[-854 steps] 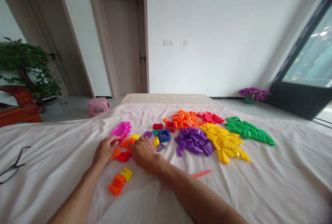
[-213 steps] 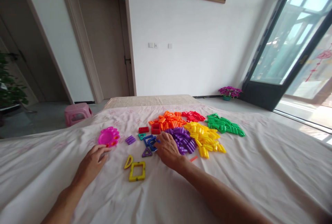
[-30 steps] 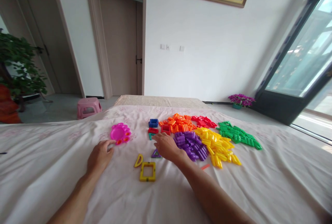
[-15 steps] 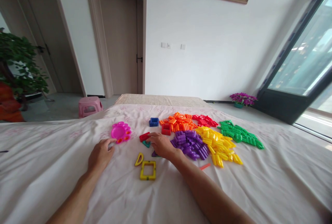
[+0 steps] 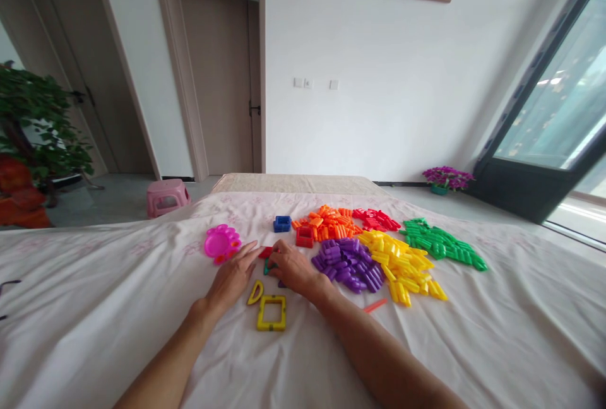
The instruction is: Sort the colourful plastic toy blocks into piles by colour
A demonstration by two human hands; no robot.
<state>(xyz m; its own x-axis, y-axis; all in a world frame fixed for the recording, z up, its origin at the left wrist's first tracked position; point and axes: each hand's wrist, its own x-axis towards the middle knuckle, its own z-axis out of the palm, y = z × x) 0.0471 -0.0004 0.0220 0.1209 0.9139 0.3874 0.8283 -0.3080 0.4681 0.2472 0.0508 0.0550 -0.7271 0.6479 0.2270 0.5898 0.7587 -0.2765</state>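
My right hand rests over a teal piece and the red piece, its fingers bent; what they grip is too small to tell. From the left, my left hand reaches with its fingertips near the red piece's left end, fingers extended and somewhat apart. Just beyond it lies a pink flower-shaped palette with orange bits in its cups. Nearer to me are a yellow D-shaped piece and a yellow square frame. A purple bit shows partly under my right hand.
Piles of purple, yellow, orange, red and green pieces lie on the right. Blue frames and red frames sit behind my hands. An orange stick lies near my right forearm.
My left hand has moved right, from beside the pink palette to the red piece. My right hand has stayed nearly in place, its fingers more bent.
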